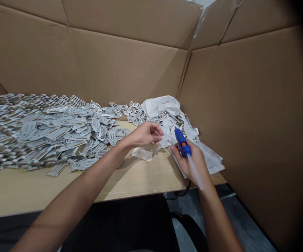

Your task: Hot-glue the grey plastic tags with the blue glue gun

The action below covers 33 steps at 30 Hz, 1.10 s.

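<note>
My right hand [193, 162] is wrapped round a blue glue gun [182, 141] with an orange trigger; a clear glue stick [195, 172] juts out of its back toward me. My left hand [146, 134] hovers just left of the gun's tip, fingers curled in a pinch on a small white piece [164, 141] at the edge of a white pile. Under that hand a small clear packet [142, 153] lies flat on the wooden table [130, 178].
A big heap of grey-white hair clips [43, 127] covers the table's left and back. Crumpled white fabric and paper scraps [167, 108] lie at the back right. Tall cardboard walls [246, 105] enclose the table behind and to the right. A black cord [179, 194] hangs off the front edge.
</note>
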Motion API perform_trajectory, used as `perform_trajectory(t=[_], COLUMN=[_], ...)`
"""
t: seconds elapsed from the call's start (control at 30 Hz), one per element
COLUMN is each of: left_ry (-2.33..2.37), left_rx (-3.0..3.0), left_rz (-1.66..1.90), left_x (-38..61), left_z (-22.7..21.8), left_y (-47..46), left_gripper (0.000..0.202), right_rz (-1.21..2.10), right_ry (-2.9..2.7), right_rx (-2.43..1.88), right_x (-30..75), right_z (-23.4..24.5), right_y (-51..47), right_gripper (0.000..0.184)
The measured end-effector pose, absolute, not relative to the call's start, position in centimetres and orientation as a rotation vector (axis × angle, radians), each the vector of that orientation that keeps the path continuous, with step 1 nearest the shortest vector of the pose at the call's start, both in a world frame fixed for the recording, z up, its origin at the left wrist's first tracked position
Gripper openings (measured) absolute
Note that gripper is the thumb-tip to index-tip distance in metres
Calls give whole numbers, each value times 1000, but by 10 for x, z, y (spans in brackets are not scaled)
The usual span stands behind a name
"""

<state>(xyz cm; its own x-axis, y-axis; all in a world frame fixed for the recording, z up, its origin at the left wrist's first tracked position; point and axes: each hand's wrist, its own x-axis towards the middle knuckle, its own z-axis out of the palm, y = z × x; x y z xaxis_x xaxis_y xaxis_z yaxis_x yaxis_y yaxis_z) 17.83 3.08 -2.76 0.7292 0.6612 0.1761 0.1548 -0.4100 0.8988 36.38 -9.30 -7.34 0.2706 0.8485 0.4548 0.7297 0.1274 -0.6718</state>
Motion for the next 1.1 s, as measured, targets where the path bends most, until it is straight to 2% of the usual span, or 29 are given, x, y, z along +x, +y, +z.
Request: perform_trajectory(t=[0.13,0.33,0.6,0.77,0.93,1.1], left_ry=[535,564,603,551,628,519], left_rx=[1949,1957,1879,1948,2526,3072], left_rz=[640,711,794,832,814,573], left_x=[191,199,212,220,244,291], left_z=[-27,-24,-34,-41,-67,-90], left_y=[14,1,3,2,4,-1], left_gripper=[7,8,11,13,22,47], right_rz=[166,-106,118,30,-296,-376], right_ry=[-1341,-1218,-1220,-1134,-820,-756], right_rx=[-1524,-1717,-1552,-1560,-1574,-1512], right_x=[364,375,380,387,413,429], right_z=[-72,-72,-65,-59,-50,-49], right_y=[-92,-92,-92,-96,-110,-114], right_gripper=[32,16,27,23,21,23])
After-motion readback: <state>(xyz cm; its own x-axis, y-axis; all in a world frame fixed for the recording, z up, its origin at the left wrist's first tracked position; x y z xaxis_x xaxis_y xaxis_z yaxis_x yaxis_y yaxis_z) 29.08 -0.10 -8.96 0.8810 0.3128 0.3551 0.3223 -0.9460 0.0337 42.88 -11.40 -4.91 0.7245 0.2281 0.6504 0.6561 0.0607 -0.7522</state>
